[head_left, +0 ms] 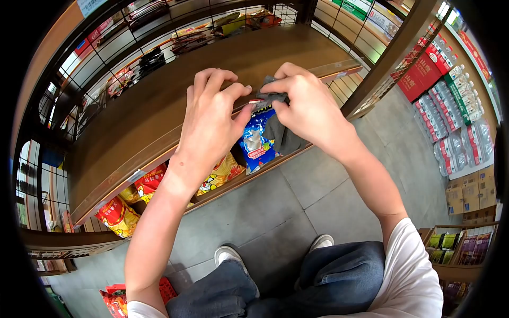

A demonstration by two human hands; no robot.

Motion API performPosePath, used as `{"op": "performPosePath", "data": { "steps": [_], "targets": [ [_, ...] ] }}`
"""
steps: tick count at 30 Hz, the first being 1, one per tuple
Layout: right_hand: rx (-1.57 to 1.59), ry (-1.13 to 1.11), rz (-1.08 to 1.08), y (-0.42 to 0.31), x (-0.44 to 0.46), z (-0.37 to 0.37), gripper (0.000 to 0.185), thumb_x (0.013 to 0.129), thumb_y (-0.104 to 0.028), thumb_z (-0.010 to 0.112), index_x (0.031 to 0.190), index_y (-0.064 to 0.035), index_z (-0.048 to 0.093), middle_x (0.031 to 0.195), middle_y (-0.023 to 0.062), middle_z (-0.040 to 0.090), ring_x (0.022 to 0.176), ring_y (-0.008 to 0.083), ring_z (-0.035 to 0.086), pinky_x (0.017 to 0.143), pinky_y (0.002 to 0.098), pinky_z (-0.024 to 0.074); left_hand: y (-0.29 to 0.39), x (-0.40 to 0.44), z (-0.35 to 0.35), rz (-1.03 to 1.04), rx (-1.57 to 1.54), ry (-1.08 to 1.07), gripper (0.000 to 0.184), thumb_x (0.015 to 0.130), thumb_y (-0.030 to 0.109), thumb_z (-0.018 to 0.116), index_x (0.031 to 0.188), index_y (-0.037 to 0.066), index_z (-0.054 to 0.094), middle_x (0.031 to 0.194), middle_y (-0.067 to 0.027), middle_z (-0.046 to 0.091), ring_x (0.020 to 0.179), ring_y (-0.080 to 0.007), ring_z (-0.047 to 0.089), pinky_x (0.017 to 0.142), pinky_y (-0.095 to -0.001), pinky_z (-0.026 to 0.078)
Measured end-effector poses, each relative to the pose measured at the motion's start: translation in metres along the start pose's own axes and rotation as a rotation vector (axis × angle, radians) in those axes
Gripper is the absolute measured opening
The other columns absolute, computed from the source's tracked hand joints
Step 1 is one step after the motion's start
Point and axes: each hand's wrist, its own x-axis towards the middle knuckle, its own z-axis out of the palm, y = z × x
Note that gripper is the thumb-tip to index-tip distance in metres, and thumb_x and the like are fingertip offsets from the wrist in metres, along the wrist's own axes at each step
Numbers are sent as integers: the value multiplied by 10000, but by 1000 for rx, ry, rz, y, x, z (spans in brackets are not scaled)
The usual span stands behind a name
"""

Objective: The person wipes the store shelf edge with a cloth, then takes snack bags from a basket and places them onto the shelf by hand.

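A dark grey cloth (283,136) hangs over the front edge of a brown shelf (159,108), partly in front of a blue snack bag (257,139). My right hand (306,103) grips the cloth's upper part between thumb and fingers. To its left, my left hand (213,114) has its fingers bent and apart at the shelf's edge, with the thumb near a small label (255,102) there. Nothing shows in my left hand.
Red and yellow chip bags (117,216) stand on the lower shelf. Packs of bottles (450,151) and cardboard boxes (471,192) are stacked at the right. A red basket (167,289) stands on the floor at lower left. Wire mesh backs the shelf.
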Motion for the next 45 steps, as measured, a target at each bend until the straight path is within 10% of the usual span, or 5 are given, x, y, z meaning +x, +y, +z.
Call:
{"op": "performPosePath", "data": {
  "steps": [45],
  "targets": [
    [-58, 39, -86, -6, 0, 15, 247, 692, 27, 651, 926, 53, 725, 917, 161, 614, 909, 358, 635, 806, 440, 527, -4, -10, 6, 175, 37, -5, 190, 743, 29, 739, 933, 35, 729, 1127, -65, 626, 1171, -281, 507, 951, -438, 432]
  ]
}}
